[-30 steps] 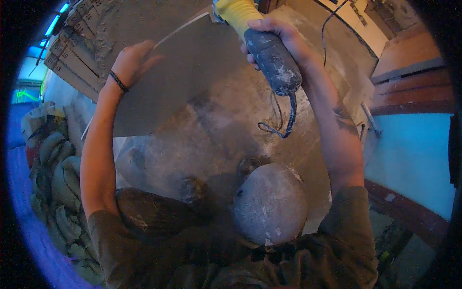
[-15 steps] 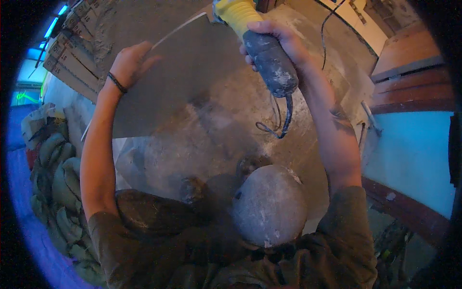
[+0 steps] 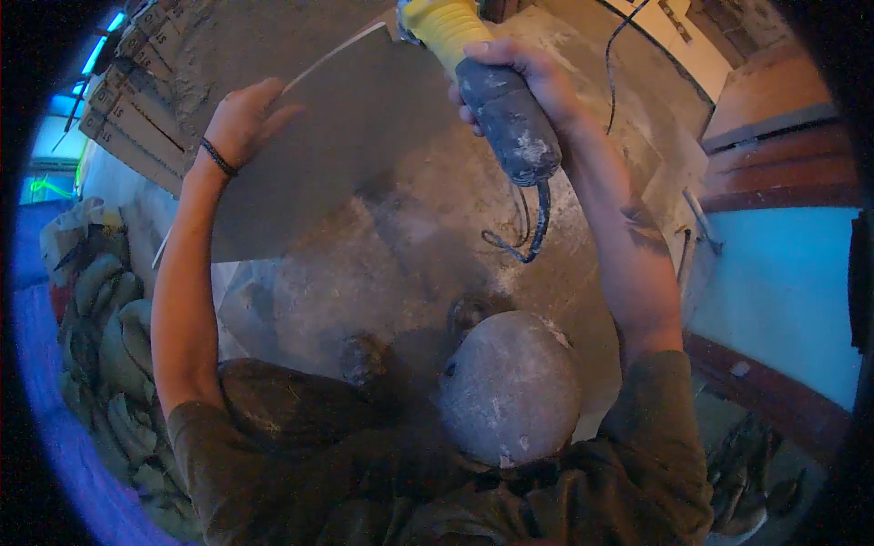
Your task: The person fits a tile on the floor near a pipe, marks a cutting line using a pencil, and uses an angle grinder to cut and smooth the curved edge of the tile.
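Observation:
My right hand (image 3: 528, 77) is wrapped round the dark, dusty body of a yellow-fronted angle grinder (image 3: 510, 118), held over the far edge of a large grey slab (image 3: 300, 173). Its disc cannot be made out at the top of the view. A black cord (image 3: 543, 223) hangs from the grinder's rear end. My left hand (image 3: 246, 123), with a dark bracelet at the wrist, grips the slab's far left edge. The thumb lies over the top face, and the other fingers are partly hidden. A pale line runs along the slab's edge from my fingers toward the grinder.
Dusty floor (image 3: 337, 291) shows in front of me, with two shoes and a rounded, dusty grey form (image 3: 510, 387) close to my body. Green sacks (image 3: 123, 355) are heaped at left. Marked boxes (image 3: 137, 114) stand at far left. At right is a light blue panel (image 3: 774, 291).
My right hand and the grinder have shifted very slightly to the left. The left hand keeps its place on the slab's edge.

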A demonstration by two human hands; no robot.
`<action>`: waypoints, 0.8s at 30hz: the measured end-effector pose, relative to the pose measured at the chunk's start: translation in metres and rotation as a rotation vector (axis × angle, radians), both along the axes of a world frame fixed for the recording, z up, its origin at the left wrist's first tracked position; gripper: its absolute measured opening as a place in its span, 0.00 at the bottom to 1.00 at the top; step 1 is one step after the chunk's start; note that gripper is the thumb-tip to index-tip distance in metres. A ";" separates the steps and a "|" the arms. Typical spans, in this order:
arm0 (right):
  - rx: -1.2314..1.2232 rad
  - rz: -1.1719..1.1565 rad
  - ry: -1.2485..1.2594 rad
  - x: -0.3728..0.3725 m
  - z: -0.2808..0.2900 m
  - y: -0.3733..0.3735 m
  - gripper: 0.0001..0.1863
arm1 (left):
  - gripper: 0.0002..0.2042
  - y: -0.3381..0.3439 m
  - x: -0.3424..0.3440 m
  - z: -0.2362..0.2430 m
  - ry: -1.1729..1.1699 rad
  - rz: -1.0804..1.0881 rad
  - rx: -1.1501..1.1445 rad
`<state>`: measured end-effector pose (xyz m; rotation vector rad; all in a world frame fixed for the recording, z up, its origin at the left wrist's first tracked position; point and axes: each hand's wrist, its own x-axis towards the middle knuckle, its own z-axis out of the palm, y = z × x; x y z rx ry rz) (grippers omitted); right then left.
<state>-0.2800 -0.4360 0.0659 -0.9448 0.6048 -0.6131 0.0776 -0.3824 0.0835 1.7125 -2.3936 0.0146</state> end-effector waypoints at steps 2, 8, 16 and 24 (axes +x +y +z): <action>0.006 0.007 0.000 -0.001 -0.001 -0.001 0.24 | 0.15 0.000 -0.001 0.000 -0.002 -0.009 -0.007; 0.010 0.000 0.006 -0.001 0.001 0.001 0.24 | 0.16 0.000 -0.001 0.001 -0.049 0.021 0.003; 0.027 -0.004 0.013 -0.001 0.000 0.000 0.25 | 0.16 0.000 0.000 -0.001 -0.037 -0.023 -0.028; 0.047 -0.045 0.005 0.000 0.000 0.003 0.24 | 0.16 -0.002 0.007 -0.007 -0.009 -0.093 -0.092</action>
